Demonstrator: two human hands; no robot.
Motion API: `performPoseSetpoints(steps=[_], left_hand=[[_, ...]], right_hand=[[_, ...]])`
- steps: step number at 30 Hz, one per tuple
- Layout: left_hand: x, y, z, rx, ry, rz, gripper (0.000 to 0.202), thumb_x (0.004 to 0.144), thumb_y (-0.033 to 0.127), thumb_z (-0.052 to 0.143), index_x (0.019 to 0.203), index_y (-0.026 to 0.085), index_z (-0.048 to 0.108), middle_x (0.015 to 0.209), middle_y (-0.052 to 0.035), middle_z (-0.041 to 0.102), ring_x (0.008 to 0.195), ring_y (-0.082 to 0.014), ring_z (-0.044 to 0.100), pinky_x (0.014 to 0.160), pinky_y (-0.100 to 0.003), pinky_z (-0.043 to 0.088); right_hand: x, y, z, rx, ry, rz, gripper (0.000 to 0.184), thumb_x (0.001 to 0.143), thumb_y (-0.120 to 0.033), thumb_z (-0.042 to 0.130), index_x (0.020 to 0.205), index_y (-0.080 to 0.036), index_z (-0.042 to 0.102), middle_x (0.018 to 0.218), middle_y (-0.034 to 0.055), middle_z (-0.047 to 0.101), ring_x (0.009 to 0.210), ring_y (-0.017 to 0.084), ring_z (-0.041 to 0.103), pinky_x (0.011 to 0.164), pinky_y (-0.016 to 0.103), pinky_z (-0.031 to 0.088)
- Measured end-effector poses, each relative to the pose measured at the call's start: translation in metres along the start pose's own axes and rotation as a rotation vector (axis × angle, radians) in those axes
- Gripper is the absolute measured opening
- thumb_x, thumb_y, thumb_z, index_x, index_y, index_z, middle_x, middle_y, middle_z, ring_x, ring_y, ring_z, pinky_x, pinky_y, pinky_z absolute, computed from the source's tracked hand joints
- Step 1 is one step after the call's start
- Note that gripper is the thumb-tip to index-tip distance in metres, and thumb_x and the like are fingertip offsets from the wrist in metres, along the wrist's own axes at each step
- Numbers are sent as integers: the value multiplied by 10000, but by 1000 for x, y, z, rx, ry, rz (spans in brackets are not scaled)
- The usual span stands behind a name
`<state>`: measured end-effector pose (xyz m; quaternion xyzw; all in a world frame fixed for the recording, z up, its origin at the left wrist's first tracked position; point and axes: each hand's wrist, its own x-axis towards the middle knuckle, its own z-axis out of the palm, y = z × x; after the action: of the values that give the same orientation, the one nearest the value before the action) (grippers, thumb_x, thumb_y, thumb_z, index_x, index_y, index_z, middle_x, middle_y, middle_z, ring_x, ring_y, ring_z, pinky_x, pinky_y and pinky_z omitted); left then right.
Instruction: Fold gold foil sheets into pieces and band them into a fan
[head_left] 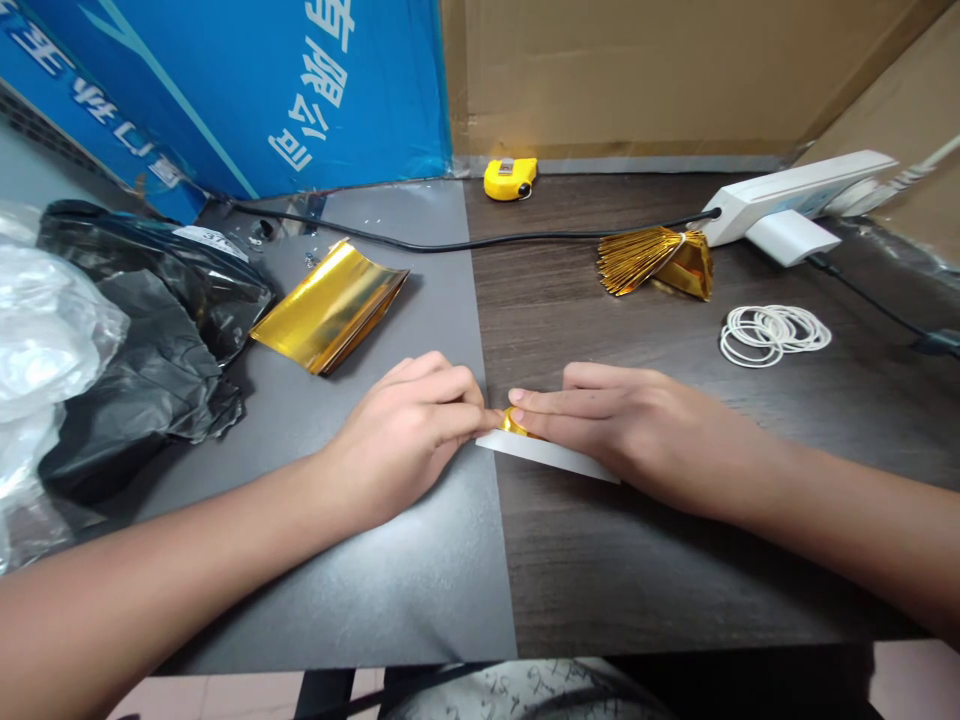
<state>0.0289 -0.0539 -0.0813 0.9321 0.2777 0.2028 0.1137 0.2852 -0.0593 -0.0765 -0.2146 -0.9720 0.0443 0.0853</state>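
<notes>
A sheet of gold foil paper [512,424] lies on the table between my hands, with a strip of its white back [551,454] along the near side. My left hand [420,430] pinches the paper's left end with closed fingers. From the other side, my right hand [637,415] presses its fingers together on the gold part and covers most of it. A stack of gold foil sheets [330,305], slightly curled, rests beyond my left hand. Farther back on the right lies a bundle of folded gold foil pieces [652,262], fanned out and tied near one end.
White rubber bands [775,335] lie right of the bundle. Behind them is a white power strip [806,195] with a plugged-in charger [793,237]. A black cable [450,245] crosses the table below a yellow tape measure [510,179]. Black plastic bags [150,330] crowd the left side.
</notes>
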Motion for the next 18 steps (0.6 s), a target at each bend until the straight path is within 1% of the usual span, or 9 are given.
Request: performPoseSetpoints(steps=[8,12,14,18], left_hand=[[0,1,0,9,5,2,231,999,145,543,1035,209,762,878,-27,692,802,-150,538,721,-279,430],[0,0,0,20,2,6,248,1003,140,530,1039,213,764,884,-26,685,806,-152,530,721,-285,418],[0,0,0,25,-9,7,248,1006,145,528,1043,214,763,885,-25,680,805,-152,526,719,-286,412],[0,-2,-2,43,-50,13,258,996,123,530,1043,231,760,898,-19,667,816,-154,516,718,-290,386]], right_hand=[[0,1,0,23,-6,9,429,1067,-168,299,1286,-138,668,1321,83,681,754,171,546,732,332,500],[0,1,-1,30,-19,18,444,1066,-167,288,1294,-161,668,1335,86,674,758,167,546,742,335,512],[0,1,-1,35,-22,23,445,1065,-169,290,1301,-172,667,1334,86,674,750,165,545,738,337,517],[0,1,-1,33,-15,18,432,1059,-166,307,1288,-158,674,1335,93,674,736,169,544,712,339,516]])
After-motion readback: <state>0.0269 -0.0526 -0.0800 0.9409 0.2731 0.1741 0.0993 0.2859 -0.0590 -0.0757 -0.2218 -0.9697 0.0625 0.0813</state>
